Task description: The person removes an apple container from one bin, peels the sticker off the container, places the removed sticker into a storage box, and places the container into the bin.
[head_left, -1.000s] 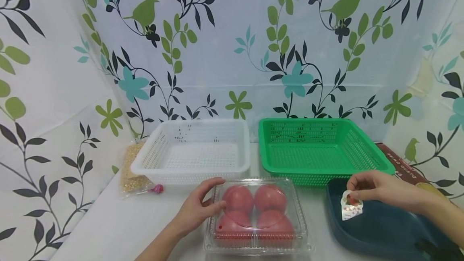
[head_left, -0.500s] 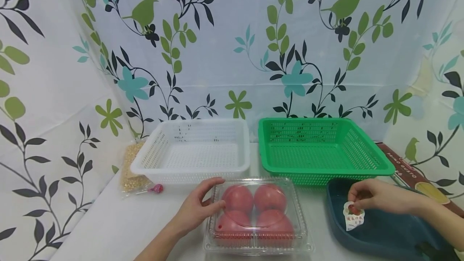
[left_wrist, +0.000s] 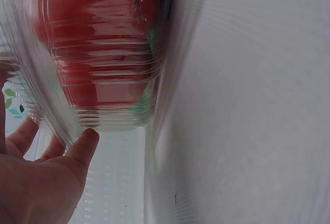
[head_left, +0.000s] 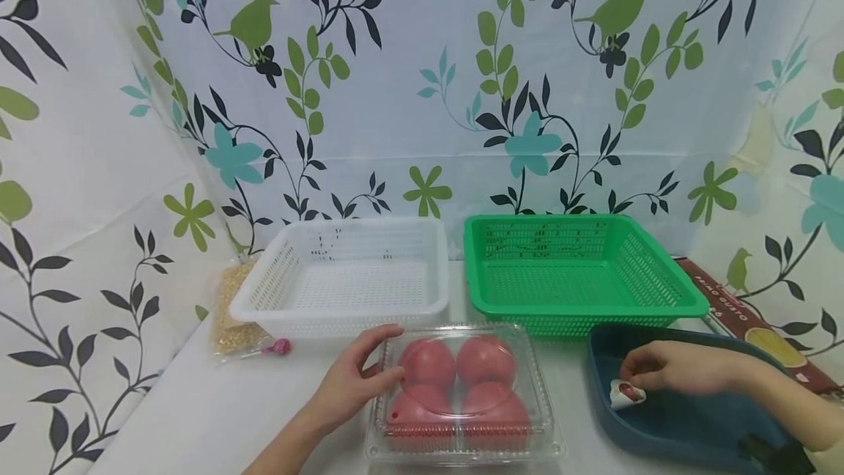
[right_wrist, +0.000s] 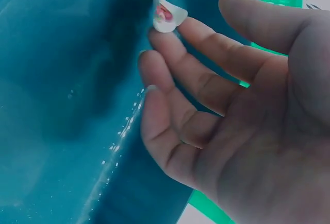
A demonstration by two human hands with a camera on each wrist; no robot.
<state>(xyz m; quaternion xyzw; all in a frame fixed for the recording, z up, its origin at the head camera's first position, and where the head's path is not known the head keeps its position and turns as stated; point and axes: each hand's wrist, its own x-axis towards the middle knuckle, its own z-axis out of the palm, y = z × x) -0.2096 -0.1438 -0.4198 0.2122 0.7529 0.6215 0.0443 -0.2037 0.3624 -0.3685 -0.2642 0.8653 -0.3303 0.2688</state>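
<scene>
Label: The white label (head_left: 623,395), with a red picture on it, lies to the left of the right hand (head_left: 682,366), touching its fingertips (right_wrist: 166,42).
Long axis: In the right wrist view it runs outward from those fingertips, bending as it goes; from the head view it looks short and folded.
Nearer hand: the right, plainly; the left hand (head_left: 359,381) is well apart, at the far side of the box (head_left: 464,454).
Right hand: fingers loosely bent, thumb (right_wrist: 258,22) spread wide of them; the label only meets the fingertips, and whether it clings or hangs free I cannot tell.
Below label: the blue bin (head_left: 686,424); the label sits inside its outline, near its left wall. Its height above the floor cannot be told.
Left hand: spread, thumb and forefinger against the clear box's left side; how firmly, I cannot tell.
Box: upright, lid on, four red fruits (head_left: 486,361) inside; the lid's shine blurs them, and their kind is uncertain.
Behind: white basket (head_left: 343,312) left, green basket (head_left: 593,310) right.
Hidden: the label's print, by its curl; part of the bin, by the right hand and forearm.
Cut off: the label's far end, at the right wrist view's top edge.
Hard to read: a dark shape (head_left: 776,454) by the right sleeve.
</scene>
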